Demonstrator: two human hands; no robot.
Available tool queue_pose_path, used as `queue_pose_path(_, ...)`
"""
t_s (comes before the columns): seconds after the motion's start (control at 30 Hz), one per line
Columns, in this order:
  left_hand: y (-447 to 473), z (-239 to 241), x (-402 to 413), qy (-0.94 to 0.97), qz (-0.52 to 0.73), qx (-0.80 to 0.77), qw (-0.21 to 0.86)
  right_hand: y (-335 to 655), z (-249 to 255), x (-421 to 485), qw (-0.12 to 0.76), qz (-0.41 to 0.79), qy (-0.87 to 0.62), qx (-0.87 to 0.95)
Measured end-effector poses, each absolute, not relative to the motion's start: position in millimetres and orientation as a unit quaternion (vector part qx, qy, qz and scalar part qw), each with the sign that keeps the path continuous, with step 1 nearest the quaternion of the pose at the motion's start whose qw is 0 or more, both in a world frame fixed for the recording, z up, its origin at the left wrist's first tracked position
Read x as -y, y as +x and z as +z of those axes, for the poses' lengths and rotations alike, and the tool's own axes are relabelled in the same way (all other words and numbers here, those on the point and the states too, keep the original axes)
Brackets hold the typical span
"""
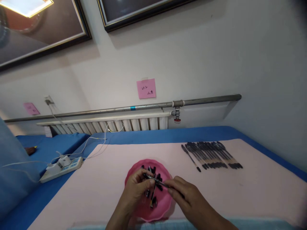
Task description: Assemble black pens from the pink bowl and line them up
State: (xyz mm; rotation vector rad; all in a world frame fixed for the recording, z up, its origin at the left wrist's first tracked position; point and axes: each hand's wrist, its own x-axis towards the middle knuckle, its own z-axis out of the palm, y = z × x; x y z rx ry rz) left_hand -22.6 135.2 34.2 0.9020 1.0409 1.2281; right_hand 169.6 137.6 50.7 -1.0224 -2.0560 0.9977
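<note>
Between both hands, above a pink scalloped plate (pixel 165 204), a dark pen (pixel 158 181) is held at a slant. My left hand (pixel 136 188) pinches its left end between thumb and fingers. At the other end, the fingers of my right hand (pixel 185 193) close around the pen. Several small black pieces that look like pen caps (pixel 154 201) lie in the plate under the hands. To the right, a row of black pens (pixel 208 155) lies side by side on the pink sheet, one of them slightly apart at the row's left.
A pink sheet (pixel 96 191) covers the blue table (pixel 148 136). At left lies a white power strip (pixel 62 171) with plugs and white cables. Behind the table are a radiator (pixel 134 124) and a metal pipe (pixel 153 106) with a red-handled valve (pixel 177 120).
</note>
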Motion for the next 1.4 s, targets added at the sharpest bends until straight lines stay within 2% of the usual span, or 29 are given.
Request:
queue_pose_path(0.2, -18, 31, -137, 0.376, 0.537, -0.462, 0.597, 163, 39, -138, 0.332, 0.369, -0.443, 0.746)
queue_pose_path(0.33, -19, 28, -139, 0.348, 0.528, -0.509, 0.584, 184, 23, -162, 0.370, 0.248, -0.530, 0.722)
queue_pose_path(0.4, -17, 26, -138, 0.346, 0.517, -0.519, 0.586, 200, 14, -179, 0.344, 0.183, -0.583, 0.713)
queue_pose_path(0.57, -10, 25, -135, 0.370, 0.497, -0.520, 0.588, 220, -1, -203, 0.279, 0.128, -0.623, 0.720)
queue_pose_path(0.93, -14, 23, -135, 0.374, 0.471, -0.530, 0.598, 227, 12, -178, 0.105, 0.074, -0.662, 0.738)
queue_pose_path(1.4, -16, 19, -136, 0.359, 0.491, -0.512, 0.606, 232, 3, -213, 0.094, 0.039, -0.678, 0.728)
